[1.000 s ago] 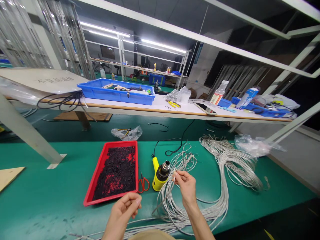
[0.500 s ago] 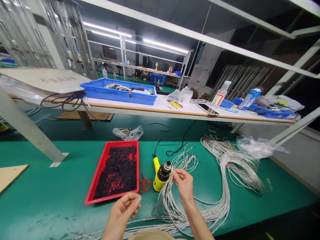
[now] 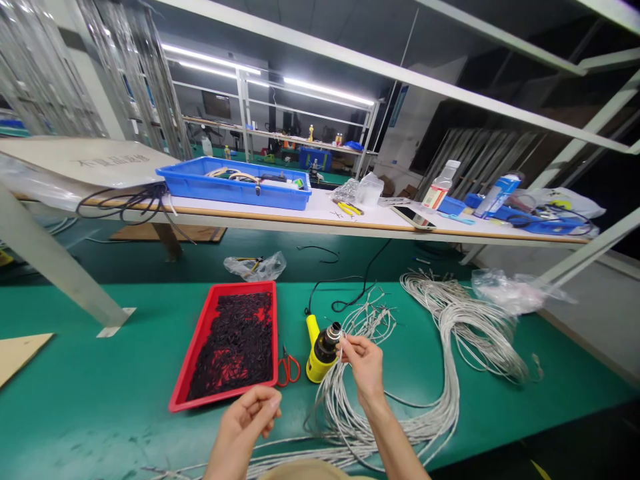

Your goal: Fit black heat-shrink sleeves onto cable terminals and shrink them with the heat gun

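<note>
My right hand point(image 3: 364, 363) pinches the end of a white cable close beside the metal nozzle of a yellow and black heat gun point(image 3: 320, 350), which stands on the green table with its nozzle up. Near the table's front, my left hand point(image 3: 253, 413) has its thumb pressed to its fingers; whether something small is between them cannot be made out. Just beyond it lies a red tray point(image 3: 183, 373) of short black pieces, perhaps tubing. A long bundle of white cables point(image 3: 447, 373) curves under and around my right hand.
Red-handled scissors point(image 3: 289, 369) lie between tray and heat gun. Behind the tray is a clear plastic bag point(image 3: 273, 265) with pliers. A raised shelf point(image 3: 320, 220) crosses the back, holding a blue bin point(image 3: 235, 190), a bottle point(image 3: 440, 185) and a phone point(image 3: 413, 217). More white cables point(image 3: 485, 333) lie right.
My right hand has shifted very slightly left, staying by the heat gun's nozzle. The left hand looks the same, and the view has moved a little.
</note>
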### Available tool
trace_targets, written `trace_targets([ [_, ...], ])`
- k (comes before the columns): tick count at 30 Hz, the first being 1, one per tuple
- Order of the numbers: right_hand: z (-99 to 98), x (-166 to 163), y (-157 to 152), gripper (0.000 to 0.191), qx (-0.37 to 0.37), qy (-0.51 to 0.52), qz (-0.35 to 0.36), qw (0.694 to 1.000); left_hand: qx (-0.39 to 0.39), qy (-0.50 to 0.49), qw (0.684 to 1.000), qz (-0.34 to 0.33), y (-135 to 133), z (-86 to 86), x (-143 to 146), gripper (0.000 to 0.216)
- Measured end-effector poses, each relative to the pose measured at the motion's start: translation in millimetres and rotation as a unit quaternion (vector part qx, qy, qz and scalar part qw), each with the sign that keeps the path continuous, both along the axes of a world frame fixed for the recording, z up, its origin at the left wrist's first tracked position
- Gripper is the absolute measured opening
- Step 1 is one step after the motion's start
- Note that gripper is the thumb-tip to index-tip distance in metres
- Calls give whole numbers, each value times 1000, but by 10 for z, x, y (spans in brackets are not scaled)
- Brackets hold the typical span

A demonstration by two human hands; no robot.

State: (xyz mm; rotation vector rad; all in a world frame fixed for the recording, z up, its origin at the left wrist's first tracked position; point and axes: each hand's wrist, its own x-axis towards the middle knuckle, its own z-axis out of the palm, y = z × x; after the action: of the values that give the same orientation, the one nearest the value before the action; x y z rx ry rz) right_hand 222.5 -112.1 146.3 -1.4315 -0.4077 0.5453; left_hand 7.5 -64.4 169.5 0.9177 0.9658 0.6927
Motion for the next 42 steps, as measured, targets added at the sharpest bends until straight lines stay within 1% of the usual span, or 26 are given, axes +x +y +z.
trace_targets([
  [7, -9, -6, -4, 33, 1, 1, 0, 1000, 4, -3, 1000, 7, -1, 2, -4, 33],
  [13, -3, 14, -82, 33, 1, -4, 0, 1000, 2, -5, 1000, -2, -11, -8, 3, 31],
  [20, 16, 20, -189, 32, -7, -9, -18, 1000, 2, -4, 999, -35, 9, -16, -1, 33],
  [24, 59, 13, -241, 31, 0, -3, -23, 1000, 2, -3, 1000, -28, 6, -29, 5, 32],
  [28, 71, 29, -252, 31, 1, -13, -21, 1000, -1, -2, 999, -44, 13, -35, 7, 33],
  [31, 43, 61, -228, 32, -11, -58, -18, 998, 1, -1, 999, -45, 23, -31, -5, 34],
  [34, 20, 92, -192, 27, -42, -151, -21, 987, 2, 2, 999, -41, 26, -17, -21, 35],
  [39, 59, 91, -130, 17, -83, -291, -15, 953, 0, 4, 1000, -21, 3, 20, -26, 35],
  [42, 87, 72, -98, 14, -89, -386, -12, 918, 1, 3, 1000, -3, -11, 39, -15, 33],
])
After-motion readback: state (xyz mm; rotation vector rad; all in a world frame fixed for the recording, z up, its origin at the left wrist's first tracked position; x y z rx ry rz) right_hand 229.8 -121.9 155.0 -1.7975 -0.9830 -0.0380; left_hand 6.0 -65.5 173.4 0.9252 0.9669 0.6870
